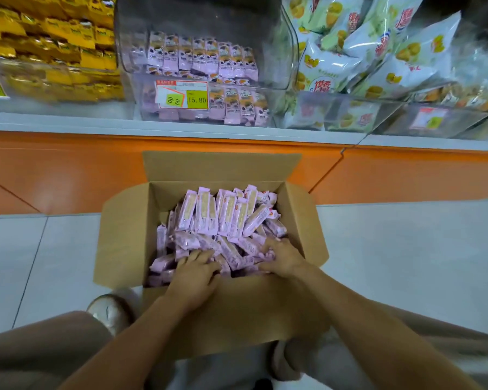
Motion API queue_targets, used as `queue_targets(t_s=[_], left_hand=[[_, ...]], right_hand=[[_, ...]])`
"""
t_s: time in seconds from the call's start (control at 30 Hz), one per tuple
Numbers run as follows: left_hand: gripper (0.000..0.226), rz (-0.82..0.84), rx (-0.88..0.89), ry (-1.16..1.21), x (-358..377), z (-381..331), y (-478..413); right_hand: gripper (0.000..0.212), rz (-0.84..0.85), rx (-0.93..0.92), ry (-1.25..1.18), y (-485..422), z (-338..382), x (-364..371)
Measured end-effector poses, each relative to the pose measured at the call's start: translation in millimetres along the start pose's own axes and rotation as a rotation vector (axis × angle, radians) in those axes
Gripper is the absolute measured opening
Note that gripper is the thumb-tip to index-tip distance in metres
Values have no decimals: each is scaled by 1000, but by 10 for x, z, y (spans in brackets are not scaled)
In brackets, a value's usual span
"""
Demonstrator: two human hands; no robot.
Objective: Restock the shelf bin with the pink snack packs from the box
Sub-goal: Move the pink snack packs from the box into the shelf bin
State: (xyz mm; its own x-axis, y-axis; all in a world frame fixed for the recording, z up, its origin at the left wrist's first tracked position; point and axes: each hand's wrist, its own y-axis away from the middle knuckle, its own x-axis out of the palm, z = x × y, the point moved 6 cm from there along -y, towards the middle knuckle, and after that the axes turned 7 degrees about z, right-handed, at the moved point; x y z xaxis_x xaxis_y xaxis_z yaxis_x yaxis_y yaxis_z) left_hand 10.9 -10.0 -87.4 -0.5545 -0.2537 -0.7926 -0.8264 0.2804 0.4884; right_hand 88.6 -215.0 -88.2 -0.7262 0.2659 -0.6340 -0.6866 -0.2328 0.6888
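Loosely heaped pink snack packs (pixel 223 220) in the open box (pixel 124 235) at six o'clock, directly below the half-stocked shelf bin (pixel 197 18) at twelve; left hand (pixel 195 271) pressing the heap, fingers (pixel 190 256) apart, probably gathering; right hand (pixel 282 257) burrowed in, grip impossible to tell.

The box (pixel 124 243) stands on the floor (pixel 406 249), the snack packs (pixel 223 218) lie in it, the left grip (pixel 195 267) and the right grip (pixel 282 257) rest on them at its near side, a shoe (pixel 110 311) is left of the box, and behind the box, higher, the shelf bin (pixel 203 15) sits on the shelf (pixel 68 123).
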Motion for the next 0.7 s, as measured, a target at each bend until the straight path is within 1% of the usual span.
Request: queue_targets(t_s=[0.07,0.13,0.17,0.23,0.27,0.33,0.4,0.47,0.5,0.53,0.6,0.67,0.7], left_hand=[[51,-45,6,17,-31,-24,-2],[42,-119,17,54,-104,-67,-4],[42,-159,20,83,-160,-101,-6],[55,-225,46,180,-299,-212,-1],[55,-235,57,236,-352,-265,-11],[46,-214,32,370,-428,-369,-37],[55,-177,-78,597,-443,-403,-60],[62,-86,-227,981,-402,-394,-48],[61,-33,-273,1196,-376,-410,-24],[57,21,-297,1390,-358,-437,3],[51,105,-290,1659,-368,-490,56],[45,106,-280,1839,-373,-476,40],[42,59,-285,1900,-372,-428,14]], right_hand=[[25,-15,-33,-33,16,34,-65],[19,-46,-75,-81,85,97,-209],[16,-65,-97,-108,127,120,-301],[15,-84,-135,-159,232,153,-476],[16,-93,-150,-179,301,172,-553],[16,-132,-183,-236,427,194,-686],[15,-196,-222,-336,516,196,-766],[15,-219,-273,-486,576,224,-771],[15,-225,-291,-554,592,251,-758],[14,-236,-305,-615,598,291,-742],[14,-249,-318,-730,571,416,-697],[14,-227,-320,-822,496,600,-611],[14,-208,-321,-846,451,701,-545]])
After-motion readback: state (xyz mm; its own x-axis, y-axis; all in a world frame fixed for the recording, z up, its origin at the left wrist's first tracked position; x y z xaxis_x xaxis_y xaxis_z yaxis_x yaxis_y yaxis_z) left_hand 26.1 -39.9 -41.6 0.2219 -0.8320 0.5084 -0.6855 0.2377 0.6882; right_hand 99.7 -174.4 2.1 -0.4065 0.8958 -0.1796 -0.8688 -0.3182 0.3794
